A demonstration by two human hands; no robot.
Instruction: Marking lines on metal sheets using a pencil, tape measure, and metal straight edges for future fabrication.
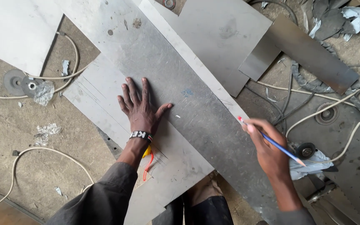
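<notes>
left hand [140, 109] flat, fingers spread, pinning the sheet [180, 104]. right hand [267, 146] pinched on a pencil [271, 141] at its edge. best kept pressed firm, tip steady.

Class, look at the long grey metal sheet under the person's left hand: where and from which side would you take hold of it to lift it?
Grip the long metal sheet by its long edges, near the person. It lies flat on other sheets, so fingers must hook under an edge. The left hand presses flat on it; the right hand, holding a blue pencil, is at its right edge.
</notes>
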